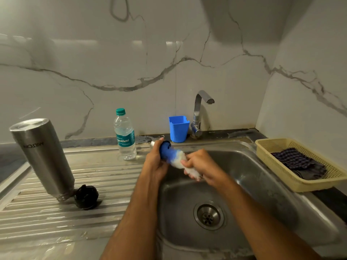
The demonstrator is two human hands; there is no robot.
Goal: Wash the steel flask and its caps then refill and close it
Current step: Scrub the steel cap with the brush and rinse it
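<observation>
The steel flask stands upside down, leaning, on the ribbed drainboard at the left. Its black inner cap lies right beside the flask's mouth. Over the sink's left edge my left hand grips a blue cap with a steel outer rim, partly covered in white foam. My right hand is closed on a white foamy scrubber pressed against the cap's soapy end. The scrubber is mostly hidden by foam and fingers.
A steel sink with a drain lies below my hands, and the tap stands behind it with no water visible. A plastic water bottle and a blue cup stand at the back. A yellow basket with dark cloth sits right.
</observation>
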